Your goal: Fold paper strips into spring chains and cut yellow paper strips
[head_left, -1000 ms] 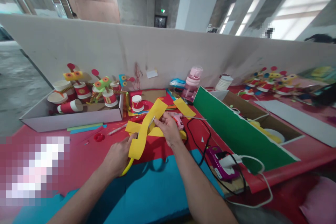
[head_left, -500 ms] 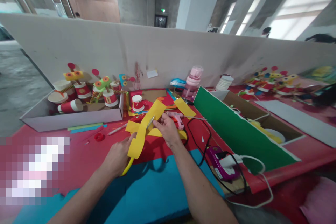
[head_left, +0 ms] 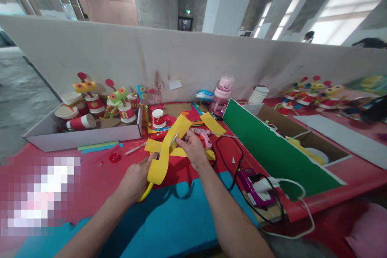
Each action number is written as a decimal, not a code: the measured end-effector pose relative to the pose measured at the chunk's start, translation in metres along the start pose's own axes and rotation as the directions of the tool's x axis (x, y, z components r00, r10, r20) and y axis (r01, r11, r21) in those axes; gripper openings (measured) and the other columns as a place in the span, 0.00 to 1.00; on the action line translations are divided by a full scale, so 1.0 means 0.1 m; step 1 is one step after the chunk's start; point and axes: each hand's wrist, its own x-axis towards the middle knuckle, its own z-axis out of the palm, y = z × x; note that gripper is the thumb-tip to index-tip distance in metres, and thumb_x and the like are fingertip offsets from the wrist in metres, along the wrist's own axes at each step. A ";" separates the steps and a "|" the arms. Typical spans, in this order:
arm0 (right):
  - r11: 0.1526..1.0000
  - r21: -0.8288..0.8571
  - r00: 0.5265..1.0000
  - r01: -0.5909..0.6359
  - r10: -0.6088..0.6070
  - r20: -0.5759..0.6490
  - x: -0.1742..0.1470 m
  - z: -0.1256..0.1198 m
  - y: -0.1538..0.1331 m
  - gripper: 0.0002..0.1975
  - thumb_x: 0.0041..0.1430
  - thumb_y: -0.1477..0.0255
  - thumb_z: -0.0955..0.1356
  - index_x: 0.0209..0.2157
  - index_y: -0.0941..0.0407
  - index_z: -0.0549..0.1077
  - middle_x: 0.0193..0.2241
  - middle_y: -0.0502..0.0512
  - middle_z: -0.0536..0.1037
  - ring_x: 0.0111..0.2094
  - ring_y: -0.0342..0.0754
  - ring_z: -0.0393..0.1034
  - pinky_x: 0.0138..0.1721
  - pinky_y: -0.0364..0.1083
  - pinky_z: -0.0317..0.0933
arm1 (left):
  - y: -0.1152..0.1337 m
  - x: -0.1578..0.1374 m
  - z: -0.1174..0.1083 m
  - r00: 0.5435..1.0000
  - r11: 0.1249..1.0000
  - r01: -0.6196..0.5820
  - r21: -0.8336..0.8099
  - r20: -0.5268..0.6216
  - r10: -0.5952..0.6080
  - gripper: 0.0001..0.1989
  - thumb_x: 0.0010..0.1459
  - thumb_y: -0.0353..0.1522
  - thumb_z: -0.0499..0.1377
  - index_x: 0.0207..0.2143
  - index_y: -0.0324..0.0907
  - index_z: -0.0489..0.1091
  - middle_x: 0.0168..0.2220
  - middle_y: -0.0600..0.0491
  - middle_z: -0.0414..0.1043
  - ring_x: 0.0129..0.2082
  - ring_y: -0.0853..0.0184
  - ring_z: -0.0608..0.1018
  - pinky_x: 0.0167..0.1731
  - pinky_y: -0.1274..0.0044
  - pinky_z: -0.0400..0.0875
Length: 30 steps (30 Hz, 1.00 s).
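Note:
My left hand [head_left: 136,180] is closed around scissors with a yellow handle [head_left: 147,192]. Their metal blade tip [head_left: 174,139] shows past a yellow paper strip [head_left: 163,160], which curls down over the blades. My right hand [head_left: 193,150] pinches the strip near that tip, at its upper part. The lower end of the strip hangs in a curl beside my left hand. More yellow paper pieces [head_left: 212,124] lie behind on the red tabletop, near a pink glue gun [head_left: 205,136].
On the left, a white box [head_left: 87,139] holds paper-cup figures. A green-sided box [head_left: 272,149] stands to the right, near a purple power strip [head_left: 256,189] with cables. A blue sheet [head_left: 178,217] lies under my forearms, and a pink bottle [head_left: 223,92] stands behind.
The curled lower end of the yellow strip has shifted slightly right and down, and a little more metal shows by my left fingers. My right hand has hardly moved.

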 end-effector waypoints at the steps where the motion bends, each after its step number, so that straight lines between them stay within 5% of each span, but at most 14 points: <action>1: 1.000 0.005 1.000 0.004 -0.004 0.000 0.00 0.00 0.00 0.19 0.47 0.67 0.73 0.43 0.54 0.71 0.38 0.53 0.79 0.39 0.49 0.74 0.41 0.48 0.68 | 0.01 0.00 -0.01 1.000 1.000 -0.008 -0.010 0.000 0.008 0.34 0.52 0.25 0.53 0.62 0.41 0.48 0.46 0.41 0.73 0.41 0.54 0.78 0.33 0.73 0.68; 12: 1.000 0.024 1.000 -0.003 0.003 -0.014 0.01 -0.01 -0.04 0.19 0.46 0.67 0.73 0.42 0.54 0.72 0.39 0.53 0.80 0.40 0.50 0.74 0.41 0.48 0.68 | 0.01 -0.01 -0.05 1.000 1.000 -0.025 -0.003 0.007 0.025 0.32 0.52 0.26 0.52 0.61 0.41 0.50 0.45 0.42 0.74 0.42 0.54 0.78 0.33 0.74 0.67; 19: 0.989 0.112 0.991 0.099 -0.089 -0.096 0.06 -0.07 -0.08 0.17 0.47 0.68 0.72 0.42 0.54 0.73 0.41 0.54 0.79 0.43 0.50 0.73 0.47 0.49 0.67 | -0.01 0.00 -0.02 0.998 0.998 -0.060 0.005 0.009 0.060 0.32 0.53 0.28 0.51 0.61 0.43 0.49 0.48 0.42 0.72 0.41 0.54 0.78 0.33 0.73 0.68; 30: 0.994 0.101 0.999 0.032 -0.028 -0.041 0.02 0.00 -0.03 0.18 0.47 0.69 0.72 0.42 0.54 0.71 0.39 0.53 0.80 0.40 0.49 0.74 0.46 0.50 0.67 | -0.01 0.03 0.01 1.000 0.997 -0.031 0.068 0.002 0.031 0.27 0.56 0.30 0.50 0.59 0.42 0.50 0.47 0.43 0.71 0.39 0.58 0.78 0.31 0.75 0.66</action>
